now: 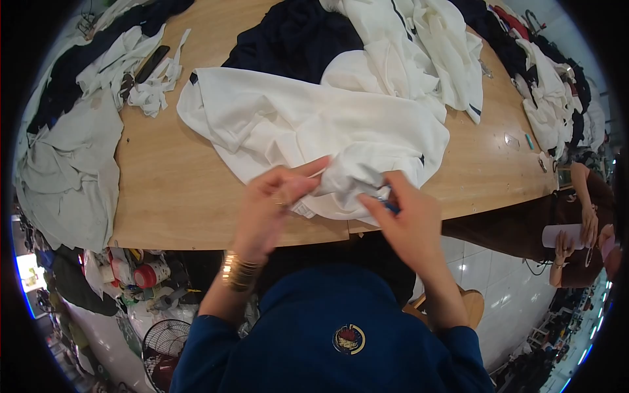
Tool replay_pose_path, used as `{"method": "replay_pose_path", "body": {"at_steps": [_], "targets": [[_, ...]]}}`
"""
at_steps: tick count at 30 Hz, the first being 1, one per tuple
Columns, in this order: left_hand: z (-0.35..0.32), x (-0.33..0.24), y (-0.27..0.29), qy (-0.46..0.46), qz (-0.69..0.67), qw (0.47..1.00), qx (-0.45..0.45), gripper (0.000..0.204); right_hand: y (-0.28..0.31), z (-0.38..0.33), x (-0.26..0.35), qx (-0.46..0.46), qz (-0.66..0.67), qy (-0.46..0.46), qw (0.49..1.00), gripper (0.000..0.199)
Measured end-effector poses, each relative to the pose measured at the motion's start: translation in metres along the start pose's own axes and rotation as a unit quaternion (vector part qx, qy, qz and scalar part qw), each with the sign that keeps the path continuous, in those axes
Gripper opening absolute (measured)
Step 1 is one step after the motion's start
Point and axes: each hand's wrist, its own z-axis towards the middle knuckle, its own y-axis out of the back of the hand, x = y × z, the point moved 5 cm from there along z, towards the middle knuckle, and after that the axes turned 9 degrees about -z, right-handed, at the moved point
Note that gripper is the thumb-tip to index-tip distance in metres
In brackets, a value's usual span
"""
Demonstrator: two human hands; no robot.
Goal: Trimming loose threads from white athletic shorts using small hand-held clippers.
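A white garment with small dark trim lies bunched on the table in front of me. My left hand, a gold bracelet at its wrist, pinches the near edge of that garment between thumb and fingers. Close by on the right, my right hand is closed around a small blue-handled tool. Most of this tool is hidden by the fingers, and blur leaves its exact kind unclear. Between the two hands the cloth is lifted and crumpled, with a greyish fold near the right fingertips.
Dark navy cloth and more white garments lie behind on the wooden table. Grey fabric hangs off at left, near a black phone. Another person's hands hold a pale cylinder at right. A wire basket stands below.
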Motion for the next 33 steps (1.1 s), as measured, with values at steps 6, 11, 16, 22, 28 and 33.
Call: {"method": "replay_pose_path", "body": {"at_steps": [6, 11, 16, 22, 28, 33], "targets": [[-0.046, -0.068, 0.189, 0.127, 0.675, 0.714, -0.137, 0.015, 0.03, -0.031, -0.097, -0.057, 0.087, -0.214, 0.971, 0.02], [-0.051, -0.078, 0.129, 0.002, 0.493, 0.847, -0.2, 0.02, -0.013, -0.016, -0.068, -0.002, 0.182, -0.134, 0.974, 0.02], [0.009, -0.021, 0.05, -0.019, 0.464, 0.881, -0.089, 0.024, -0.071, 0.031, -0.049, -0.01, 0.193, -0.004, 0.981, 0.023], [0.047, 0.014, 0.023, 0.212, 0.429, 0.876, 0.054, 0.027, -0.057, 0.024, -0.016, 0.119, 0.172, -0.005, 0.978, 0.022], [0.05, 0.032, -0.008, 0.218, 0.188, 0.955, 0.07, 0.032, -0.014, -0.01, -0.012, -0.012, 0.11, 0.14, 0.984, 0.022], [0.038, 0.039, -0.033, 0.154, -0.178, 0.969, 0.078, 0.034, -0.038, -0.032, -0.041, 0.004, 0.104, 0.117, 0.988, 0.029]]}}
